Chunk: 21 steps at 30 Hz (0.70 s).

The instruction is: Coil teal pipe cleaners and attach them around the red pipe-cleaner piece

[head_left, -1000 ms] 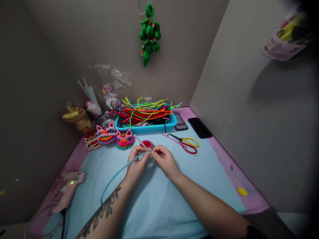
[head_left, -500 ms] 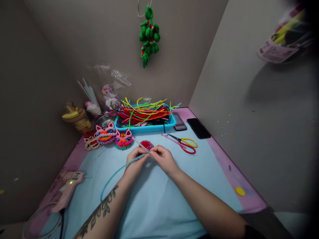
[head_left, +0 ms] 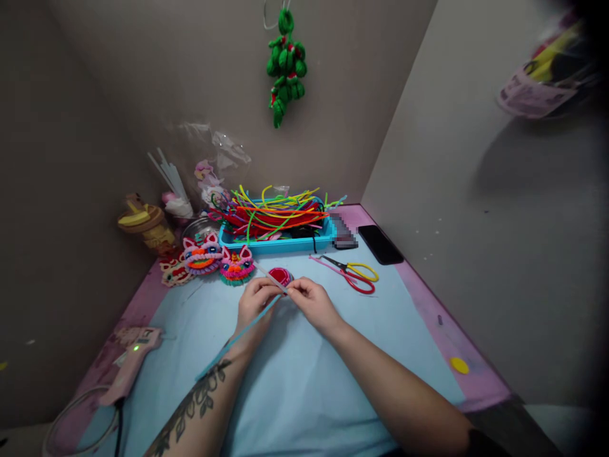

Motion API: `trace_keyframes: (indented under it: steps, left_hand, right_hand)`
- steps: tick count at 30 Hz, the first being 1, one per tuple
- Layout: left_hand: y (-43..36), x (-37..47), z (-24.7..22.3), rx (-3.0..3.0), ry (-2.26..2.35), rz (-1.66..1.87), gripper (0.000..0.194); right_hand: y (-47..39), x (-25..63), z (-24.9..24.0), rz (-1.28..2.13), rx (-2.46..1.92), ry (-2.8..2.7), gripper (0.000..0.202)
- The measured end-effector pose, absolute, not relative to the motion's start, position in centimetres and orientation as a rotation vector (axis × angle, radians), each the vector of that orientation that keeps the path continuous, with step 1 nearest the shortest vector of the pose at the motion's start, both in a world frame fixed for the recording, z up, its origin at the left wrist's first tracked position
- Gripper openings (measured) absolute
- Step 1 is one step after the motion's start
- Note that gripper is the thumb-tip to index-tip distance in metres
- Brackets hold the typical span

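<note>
Two hands [head_left: 254,311] [head_left: 314,306] pinching one white stick [head_left: 271,277], one blue stem [head_left: 251,325].

We hold our left hand [head_left: 257,309] and our right hand [head_left: 311,304] close together in front of us, the fingertips nearly meeting. The fingers of both hands are bent in a pinch. Our two forearms come from below, left and right, and lean inward to each other. Our left forearm [head_left: 209,400] has a leaf tattoo; our right forearm [head_left: 394,381] shows no drawing.
</note>
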State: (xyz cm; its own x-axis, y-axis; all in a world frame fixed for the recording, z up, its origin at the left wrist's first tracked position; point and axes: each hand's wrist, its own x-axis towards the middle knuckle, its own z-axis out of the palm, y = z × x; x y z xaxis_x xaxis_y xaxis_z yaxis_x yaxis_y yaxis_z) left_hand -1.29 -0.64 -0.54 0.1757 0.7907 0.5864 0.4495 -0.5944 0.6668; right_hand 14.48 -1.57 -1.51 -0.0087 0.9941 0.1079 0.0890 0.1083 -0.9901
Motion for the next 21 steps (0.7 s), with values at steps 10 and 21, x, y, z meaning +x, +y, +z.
trace_keyframes:
  steps: [10, 21]
  left_hand:
    - [-0.1, -2.6, 0.2, 2.655, 1.490, 1.298, 0.012]
    - [-0.3, -2.5, 0.8, 2.793, 1.207, 0.819, 0.018]
  right_hand:
    - [-2.0, 14.7, -1.1, 0.797, -1.231, -1.681, 0.014]
    - [-2.2, 15.1, -0.9, 0.136, -1.313, -2.244, 0.018]
